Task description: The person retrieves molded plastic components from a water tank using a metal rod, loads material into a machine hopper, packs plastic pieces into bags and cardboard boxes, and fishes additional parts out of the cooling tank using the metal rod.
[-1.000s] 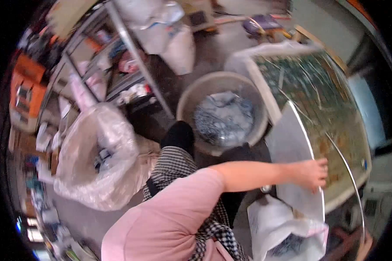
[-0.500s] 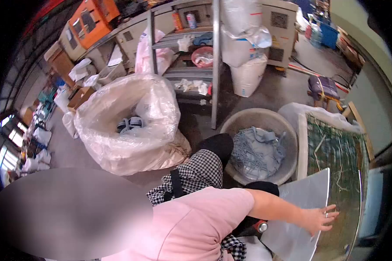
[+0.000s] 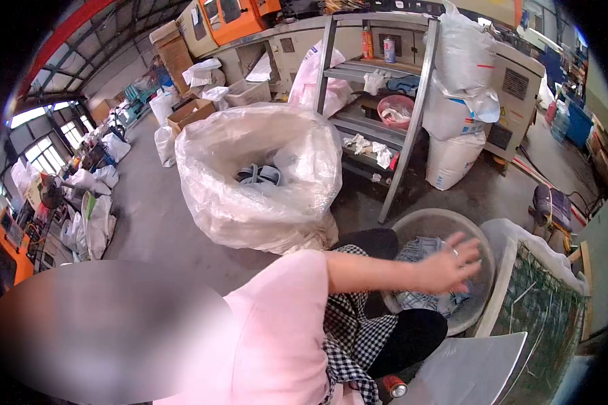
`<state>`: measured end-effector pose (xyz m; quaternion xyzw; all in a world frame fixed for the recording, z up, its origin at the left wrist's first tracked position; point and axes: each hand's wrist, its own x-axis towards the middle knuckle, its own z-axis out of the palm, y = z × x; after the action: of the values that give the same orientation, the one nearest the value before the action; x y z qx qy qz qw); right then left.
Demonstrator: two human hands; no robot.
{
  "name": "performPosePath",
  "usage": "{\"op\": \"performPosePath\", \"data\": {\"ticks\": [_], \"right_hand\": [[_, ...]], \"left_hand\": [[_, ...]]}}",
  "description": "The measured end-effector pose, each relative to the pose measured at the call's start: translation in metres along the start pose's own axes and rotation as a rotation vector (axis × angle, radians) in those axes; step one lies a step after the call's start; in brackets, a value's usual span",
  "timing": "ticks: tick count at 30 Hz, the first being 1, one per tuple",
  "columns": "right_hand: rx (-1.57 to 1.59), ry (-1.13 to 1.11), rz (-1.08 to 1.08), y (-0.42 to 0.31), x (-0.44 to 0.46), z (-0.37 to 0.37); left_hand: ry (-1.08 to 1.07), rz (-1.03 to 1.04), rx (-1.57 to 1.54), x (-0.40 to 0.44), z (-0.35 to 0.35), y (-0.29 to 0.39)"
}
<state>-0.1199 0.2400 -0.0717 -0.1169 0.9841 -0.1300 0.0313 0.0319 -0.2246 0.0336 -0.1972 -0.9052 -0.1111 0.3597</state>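
Note:
My left hand (image 3: 449,264), with a ring on one finger, is raised over a round grey tub (image 3: 478,317). Its fingers are spread and slightly blurred, and nothing shows in them. Below it in the tub lie blue-grey strap-like pieces (image 3: 412,253), partly hidden by the hand and forearm. I cannot tell whether the hand touches them. Near my knee lies a pale flat sheet (image 3: 469,368), overlapping a crate-like box (image 3: 544,297) with dark green strands and a pale rim. My right hand is out of view.
A large clear plastic bag (image 3: 209,196) with grey strapped items (image 3: 260,175) stands ahead. Behind it are metal steps (image 3: 378,138) holding cans, rags and a pink basket (image 3: 395,111). White sacks (image 3: 456,158) are stacked beside them. A red can (image 3: 395,386) is by my leg.
My left hand has left the pale sheet and moved up and leftward over the tub. The view has swung, so the bag, steps and tub appear farther right.

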Motion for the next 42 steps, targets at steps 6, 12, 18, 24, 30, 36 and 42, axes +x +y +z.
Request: {"op": "performPosePath", "data": {"ticks": [6,12,18,24,30,36,42], "right_hand": [[-0.084,0.062,-0.016,0.014,-0.030,-0.045],[-0.202,0.231,-0.191,0.022,-0.088,-0.125],[-0.124,0.420,-0.018,-0.135,-0.105,-0.201],[0.117,0.240,-0.283,-0.301,-0.030,-0.147],[0.033,-0.328,-0.323,-0.352,0.100,0.036],[-0.337,-0.617,-0.018,-0.282,0.176,0.245],[-0.367,-0.340,0.278,-0.237,0.200,0.352]], "left_hand": [[-0.087,-0.233,0.101,-0.044,-0.036,-0.059],[-0.224,-0.234,0.274,-0.050,-0.053,-0.092],[-0.472,-0.356,0.237,-0.052,-0.063,-0.156],[-1.035,-0.521,0.204,-0.074,-0.031,-0.211],[-1.151,-0.506,0.038,-0.063,0.005,-0.227],[-1.188,-0.488,-0.096,-0.074,0.001,-0.223],[-1.058,-0.549,-0.118,-0.061,-0.001,-0.238]]}}
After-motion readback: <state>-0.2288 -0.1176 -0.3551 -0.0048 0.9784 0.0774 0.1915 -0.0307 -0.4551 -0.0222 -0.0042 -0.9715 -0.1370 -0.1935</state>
